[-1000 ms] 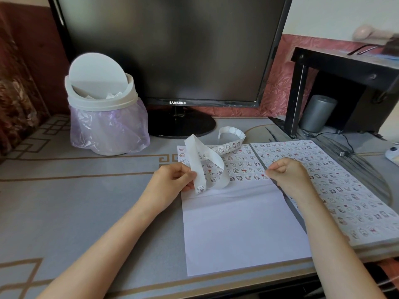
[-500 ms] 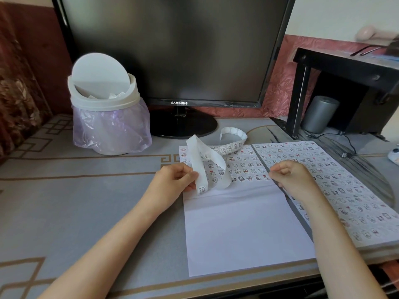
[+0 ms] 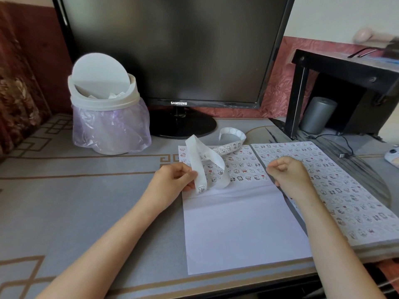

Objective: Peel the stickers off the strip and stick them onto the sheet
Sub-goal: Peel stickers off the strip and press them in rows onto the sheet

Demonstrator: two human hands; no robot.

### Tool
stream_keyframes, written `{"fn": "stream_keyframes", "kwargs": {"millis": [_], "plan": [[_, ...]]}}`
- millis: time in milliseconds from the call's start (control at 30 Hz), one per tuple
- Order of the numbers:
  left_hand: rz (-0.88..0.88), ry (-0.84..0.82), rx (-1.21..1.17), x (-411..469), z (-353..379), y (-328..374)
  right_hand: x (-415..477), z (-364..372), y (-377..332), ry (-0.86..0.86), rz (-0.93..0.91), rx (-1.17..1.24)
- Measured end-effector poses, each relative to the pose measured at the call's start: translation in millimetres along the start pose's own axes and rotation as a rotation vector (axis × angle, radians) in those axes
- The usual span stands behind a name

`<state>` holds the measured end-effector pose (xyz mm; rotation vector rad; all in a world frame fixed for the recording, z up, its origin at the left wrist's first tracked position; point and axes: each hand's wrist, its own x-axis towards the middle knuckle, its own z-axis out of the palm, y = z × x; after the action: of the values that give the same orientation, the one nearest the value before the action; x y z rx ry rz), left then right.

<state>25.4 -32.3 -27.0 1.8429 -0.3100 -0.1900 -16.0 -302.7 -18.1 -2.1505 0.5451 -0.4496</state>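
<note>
A white sheet [image 3: 241,225] lies on the desk, its far third filled with rows of small cartoon stickers and the near part blank. A long white sticker strip [image 3: 205,160] loops and curls over the sheet's far left corner. One sticker shows at its hanging end. My left hand [image 3: 172,180] pinches the strip near that end. My right hand [image 3: 287,175] rests as a loose fist on the sheet's right edge, at the end of the last sticker row. I cannot tell whether it holds a sticker.
A second sheet [image 3: 336,190] covered in stickers lies to the right on a raised board. A white swing-lid bin [image 3: 105,108] with a purple bag stands at the back left. A black monitor [image 3: 177,61] fills the back. A black stand with a grey cylinder [image 3: 318,115] sits at the right.
Almost nothing differs apart from a slight shift of the camera. My right fist sits at about the same spot by the last sticker row, and my left hand keeps its pinch on the strip.
</note>
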Motion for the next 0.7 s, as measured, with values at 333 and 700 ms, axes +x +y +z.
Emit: {"fn": "stream_keyframes", "kwargs": {"millis": [333,700], "plan": [[0.01,0.087,-0.171,1,-5,5,-32,17,-72,-0.362,-0.243,0.096],[0.046,0.183,-0.306,3,-13,9,-51,76,-88,-0.402,-0.35,0.273]]}}
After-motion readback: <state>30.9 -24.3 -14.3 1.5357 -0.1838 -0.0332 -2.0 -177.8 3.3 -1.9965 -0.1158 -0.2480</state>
